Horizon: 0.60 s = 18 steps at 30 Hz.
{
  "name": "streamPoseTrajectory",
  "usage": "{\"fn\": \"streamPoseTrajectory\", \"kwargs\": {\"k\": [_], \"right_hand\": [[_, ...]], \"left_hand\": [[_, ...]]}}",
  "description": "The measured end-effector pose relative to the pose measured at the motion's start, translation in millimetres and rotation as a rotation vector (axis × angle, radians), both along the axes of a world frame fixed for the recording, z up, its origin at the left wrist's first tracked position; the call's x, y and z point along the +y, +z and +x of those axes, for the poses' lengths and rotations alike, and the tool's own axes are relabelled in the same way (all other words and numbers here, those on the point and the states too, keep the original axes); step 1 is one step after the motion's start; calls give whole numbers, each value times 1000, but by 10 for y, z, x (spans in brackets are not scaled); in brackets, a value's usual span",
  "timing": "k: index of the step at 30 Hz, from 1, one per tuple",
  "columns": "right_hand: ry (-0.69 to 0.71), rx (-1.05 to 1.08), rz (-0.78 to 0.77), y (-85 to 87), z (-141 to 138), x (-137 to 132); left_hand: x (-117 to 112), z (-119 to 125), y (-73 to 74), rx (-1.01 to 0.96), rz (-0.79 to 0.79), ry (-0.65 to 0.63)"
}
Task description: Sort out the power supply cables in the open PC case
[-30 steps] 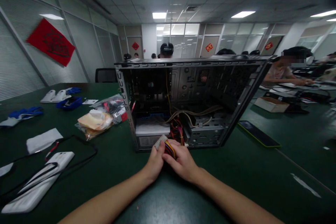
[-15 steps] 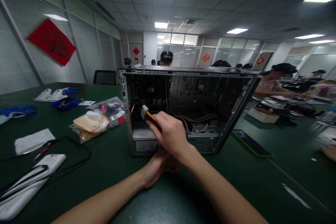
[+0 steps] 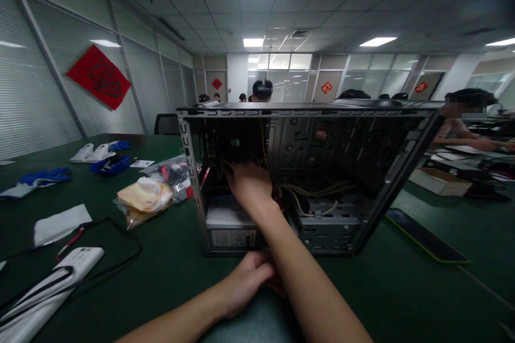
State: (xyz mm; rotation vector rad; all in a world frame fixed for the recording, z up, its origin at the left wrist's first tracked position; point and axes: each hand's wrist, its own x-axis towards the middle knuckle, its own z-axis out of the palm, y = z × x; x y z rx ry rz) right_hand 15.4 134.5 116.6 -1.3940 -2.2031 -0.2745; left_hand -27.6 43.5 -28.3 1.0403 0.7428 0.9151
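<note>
An uncovered computer case (image 3: 309, 111) stands in front of me with its side towards me. My right hand (image 3: 251, 185) reaches into its left half, above the silver power supply (image 3: 231, 237). The fingers are closed around a power cable connector, mostly hidden in the dark interior. Low at the case's front edge, my left hand (image 3: 251, 281) is closed with curled fingers, partly covered by my right forearm; what it holds, if anything, is hidden. Pale cables (image 3: 317, 188) run along the case's lower right interior.
To the left lie a plastic bag of parts (image 3: 147, 195), a blue tray (image 3: 109, 165), gloves (image 3: 44, 177), paper (image 3: 62, 223) and a white power strip (image 3: 60, 289) with a black cord. Right of the case are a dark flat panel (image 3: 424, 236), an open box (image 3: 440, 181) and a seated person (image 3: 462, 131).
My right hand has moved deeper into the case, taking the white connector with colored wires out of sight. The left hand stays low by the front edge. The view has shifted slightly.
</note>
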Motion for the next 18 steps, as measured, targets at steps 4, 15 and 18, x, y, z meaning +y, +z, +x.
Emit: {"fn": "streamPoseTrajectory", "kwargs": {"k": [4, 15, 18], "right_hand": [[16, 29, 7, 17, 35, 6], [-4, 37, 23, 11, 68, 26], [-6, 47, 15, 3, 66, 25]], "left_hand": [[1, 1, 34, 70, 31, -34], [-14, -20, 116, 161, 76, -65], [-18, -14, 121, 189, 73, -70]]}}
